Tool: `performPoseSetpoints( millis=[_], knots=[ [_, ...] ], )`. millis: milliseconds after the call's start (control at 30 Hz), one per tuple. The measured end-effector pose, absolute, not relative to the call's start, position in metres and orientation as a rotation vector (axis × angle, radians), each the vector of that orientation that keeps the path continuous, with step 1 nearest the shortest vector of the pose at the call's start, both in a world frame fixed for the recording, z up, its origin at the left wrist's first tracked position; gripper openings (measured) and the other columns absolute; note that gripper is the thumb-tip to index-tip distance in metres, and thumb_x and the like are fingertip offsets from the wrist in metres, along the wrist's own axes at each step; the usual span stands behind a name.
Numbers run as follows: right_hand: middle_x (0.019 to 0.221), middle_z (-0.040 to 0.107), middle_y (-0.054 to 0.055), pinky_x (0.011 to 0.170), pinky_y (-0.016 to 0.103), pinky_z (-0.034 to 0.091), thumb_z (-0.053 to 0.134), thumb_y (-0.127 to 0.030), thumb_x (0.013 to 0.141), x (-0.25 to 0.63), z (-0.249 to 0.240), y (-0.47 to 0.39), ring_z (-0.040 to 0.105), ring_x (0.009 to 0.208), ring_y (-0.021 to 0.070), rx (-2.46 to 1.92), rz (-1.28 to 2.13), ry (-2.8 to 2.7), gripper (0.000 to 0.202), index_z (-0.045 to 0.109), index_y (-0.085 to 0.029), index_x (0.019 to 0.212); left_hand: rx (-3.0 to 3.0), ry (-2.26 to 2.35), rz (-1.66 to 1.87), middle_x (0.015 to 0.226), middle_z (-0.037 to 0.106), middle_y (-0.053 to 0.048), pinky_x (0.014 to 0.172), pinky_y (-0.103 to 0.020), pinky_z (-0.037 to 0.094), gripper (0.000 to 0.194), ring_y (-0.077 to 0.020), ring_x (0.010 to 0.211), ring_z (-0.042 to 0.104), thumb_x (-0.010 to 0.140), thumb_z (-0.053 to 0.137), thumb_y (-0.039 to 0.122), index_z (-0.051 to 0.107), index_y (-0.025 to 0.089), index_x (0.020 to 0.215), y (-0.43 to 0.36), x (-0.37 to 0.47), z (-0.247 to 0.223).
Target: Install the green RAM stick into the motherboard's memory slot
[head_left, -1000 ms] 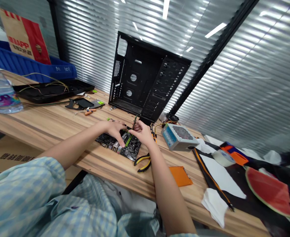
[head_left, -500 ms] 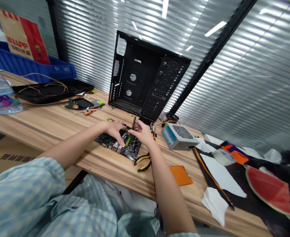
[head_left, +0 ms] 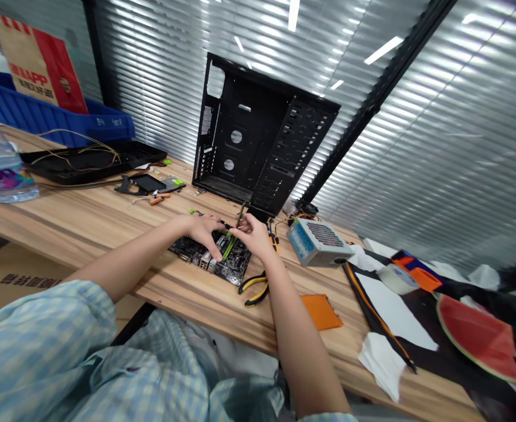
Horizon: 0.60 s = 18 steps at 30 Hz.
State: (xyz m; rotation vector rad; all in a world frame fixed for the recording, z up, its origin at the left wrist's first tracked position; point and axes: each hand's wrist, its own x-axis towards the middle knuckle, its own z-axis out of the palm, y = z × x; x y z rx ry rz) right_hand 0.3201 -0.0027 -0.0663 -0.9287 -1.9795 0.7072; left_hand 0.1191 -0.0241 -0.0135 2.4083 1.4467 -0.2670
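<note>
"APP" shows in red, over smaller Chinese characters, on the bag (head_left: 42,64); the bottle (head_left: 5,170) bears a purple label ending "en". The bin (head_left: 112,126) has handwriting too faint to read; the carton (head_left: 29,275) shows dark characters.

The board (head_left: 235,271) lies near the table's (head_left: 222,319) front edge, a strip of wood between, pliers (head_left: 255,290) just right. Left hand (head_left: 205,230): fingers spread wide over the board. Right hand (head_left: 253,235): fingertips pinched on an upright thin card (head_left: 242,212), its lower end hidden. Wood separates board from case (head_left: 258,135).
</note>
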Motion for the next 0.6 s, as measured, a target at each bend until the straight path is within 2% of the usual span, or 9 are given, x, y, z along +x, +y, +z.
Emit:
performPoseSetpoints(
  millis=[300, 600],
  knots=[
    [0.072, 0.057, 0.000, 0.063, 0.027, 0.047, 0.070, -0.039, 0.073, 0.319, -0.054, -0.013, 0.054, 0.068, 0.0159, -0.889, 0.631, -2.079, 0.031, 0.060, -0.019, 0.095, 2.407, 1.459, -0.266, 0.147, 0.039, -0.013, 0.109, -0.053, 0.025, 0.113, -0.0409, 0.133, 0.033, 0.042, 0.065, 0.083, 0.048, 0.026, 0.138, -0.026, 0.120, -0.012],
    [0.076, 0.059, 0.000, 0.064, 0.026, 0.048, 0.070, -0.042, 0.072, 0.318, -0.064, -0.007, 0.055, 0.068, 0.0146, -0.892, 0.669, -2.018, 0.040, 0.062, -0.018, 0.104, 2.401, 1.454, -0.280, 0.151, 0.034, -0.014, 0.110, -0.053, 0.024, 0.115, -0.0413, 0.135, 0.031, 0.042, 0.067, 0.082, 0.046, 0.027, 0.140, -0.025, 0.120, -0.012]
  ],
)
